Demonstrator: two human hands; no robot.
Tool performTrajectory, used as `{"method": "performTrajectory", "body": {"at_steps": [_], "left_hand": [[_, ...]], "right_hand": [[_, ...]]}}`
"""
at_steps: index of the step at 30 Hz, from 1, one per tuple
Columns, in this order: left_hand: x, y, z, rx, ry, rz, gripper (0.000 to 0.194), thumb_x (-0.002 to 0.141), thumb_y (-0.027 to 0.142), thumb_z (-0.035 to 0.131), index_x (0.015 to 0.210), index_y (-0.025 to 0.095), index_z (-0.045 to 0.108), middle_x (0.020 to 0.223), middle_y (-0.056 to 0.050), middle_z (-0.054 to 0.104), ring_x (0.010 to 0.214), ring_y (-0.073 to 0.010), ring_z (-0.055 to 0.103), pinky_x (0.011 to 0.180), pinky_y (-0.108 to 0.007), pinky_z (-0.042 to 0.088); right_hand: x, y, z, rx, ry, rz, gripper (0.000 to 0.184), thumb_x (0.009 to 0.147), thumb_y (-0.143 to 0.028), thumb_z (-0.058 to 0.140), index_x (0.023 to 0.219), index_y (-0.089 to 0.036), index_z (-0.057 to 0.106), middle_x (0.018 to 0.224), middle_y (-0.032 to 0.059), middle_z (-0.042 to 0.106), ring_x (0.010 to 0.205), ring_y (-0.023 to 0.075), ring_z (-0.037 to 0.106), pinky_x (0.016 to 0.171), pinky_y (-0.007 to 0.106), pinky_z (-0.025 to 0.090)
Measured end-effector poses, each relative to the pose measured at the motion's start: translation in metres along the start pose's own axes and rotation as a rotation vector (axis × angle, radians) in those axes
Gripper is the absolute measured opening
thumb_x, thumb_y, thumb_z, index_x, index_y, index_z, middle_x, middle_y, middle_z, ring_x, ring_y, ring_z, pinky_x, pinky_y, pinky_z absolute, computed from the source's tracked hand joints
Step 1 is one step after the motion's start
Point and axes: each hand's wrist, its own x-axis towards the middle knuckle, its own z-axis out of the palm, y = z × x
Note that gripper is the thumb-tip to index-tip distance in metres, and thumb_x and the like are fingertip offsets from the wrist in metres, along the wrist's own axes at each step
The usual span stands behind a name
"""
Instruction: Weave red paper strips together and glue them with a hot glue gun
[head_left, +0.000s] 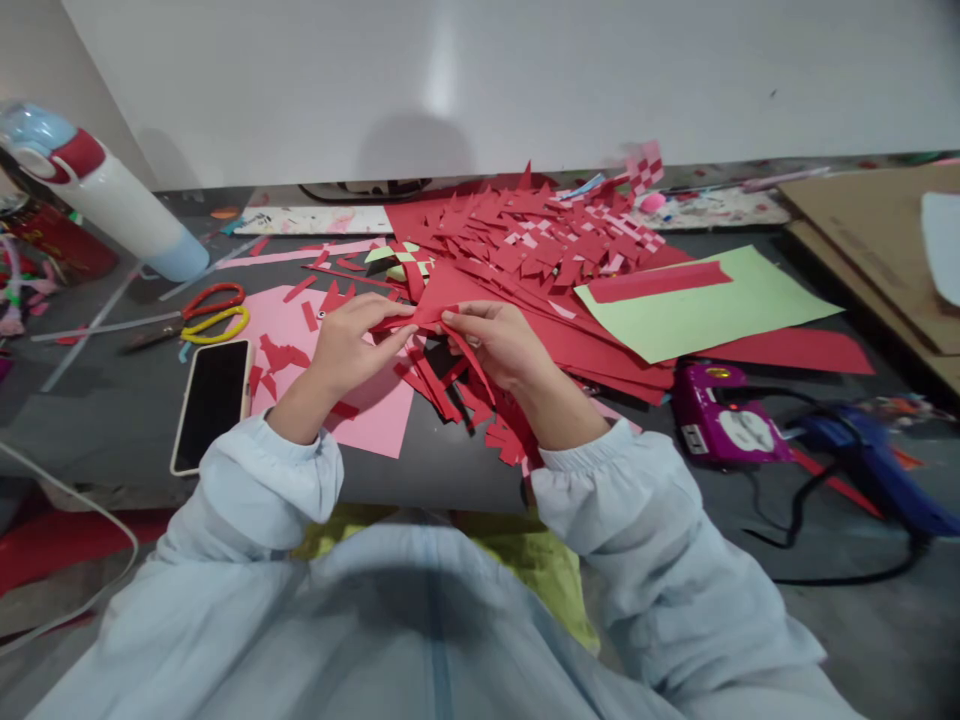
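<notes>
My left hand [356, 345] and my right hand [499, 345] meet over the dark table [112, 420], both pinched on the same folded red paper strip [427, 312]. A tail of that strip hangs down past my right fingers. Under the hands lie loose red paper strips [450, 390] and a pink sheet [375, 410] scattered with red scraps. Behind them rises a big heap of folded red paper pieces [525, 235], some woven with pink.
A phone [212, 400] lies face up at left, with red and yellow scissors [210, 312] beyond it and a white bottle [112, 205] far left. A light green sheet [712, 305], a purple device [724, 420], a blue glue gun [870, 460] and cardboard [877, 235] are at right.
</notes>
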Motion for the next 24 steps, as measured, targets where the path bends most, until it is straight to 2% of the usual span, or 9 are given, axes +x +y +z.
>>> {"method": "performTrajectory", "body": {"at_steps": [8, 12, 17, 24], "left_hand": [[0.0027, 0.0034, -0.0001, -0.072, -0.031, -0.264, 0.011, 0.079, 0.020, 0.070, 0.090, 0.019, 0.072, 0.090, -0.003, 0.075, 0.084, -0.0151, 0.070, 0.070, -0.026, 0.056], [0.0030, 0.0019, 0.0001, -0.090, -0.009, -0.277, 0.015, 0.078, 0.020, 0.072, 0.093, 0.018, 0.073, 0.093, -0.004, 0.076, 0.085, -0.0151, 0.070, 0.075, -0.027, 0.057], [0.0054, 0.0024, -0.0009, -0.139, -0.004, -0.293, 0.020, 0.075, 0.017, 0.072, 0.095, 0.018, 0.073, 0.096, -0.004, 0.076, 0.080, -0.0140, 0.069, 0.067, -0.024, 0.056], [0.0050, 0.0024, -0.0003, -0.148, -0.018, -0.318, 0.019, 0.075, 0.020, 0.072, 0.094, 0.018, 0.073, 0.093, -0.004, 0.075, 0.080, -0.0149, 0.069, 0.069, -0.026, 0.056]], "right_hand": [[-0.0024, -0.0027, 0.0021, 0.009, 0.034, 0.010, 0.030, 0.048, -0.031, 0.090, 0.065, -0.016, 0.070, 0.062, 0.0006, 0.071, 0.050, 0.0081, 0.061, 0.051, 0.019, 0.051], [-0.0028, -0.0035, 0.0023, 0.008, 0.036, 0.004, 0.030, 0.049, -0.031, 0.090, 0.065, -0.016, 0.070, 0.062, 0.0002, 0.071, 0.049, 0.0075, 0.060, 0.051, 0.019, 0.051], [-0.0025, -0.0056, 0.0019, 0.023, 0.031, 0.009, 0.028, 0.050, -0.029, 0.089, 0.064, -0.016, 0.070, 0.055, -0.0015, 0.067, 0.045, 0.0056, 0.055, 0.050, 0.019, 0.050], [-0.0023, -0.0044, 0.0006, 0.009, 0.016, 0.019, 0.029, 0.051, -0.030, 0.089, 0.067, -0.016, 0.071, 0.063, 0.0008, 0.071, 0.048, 0.0069, 0.057, 0.049, 0.019, 0.050]]}}
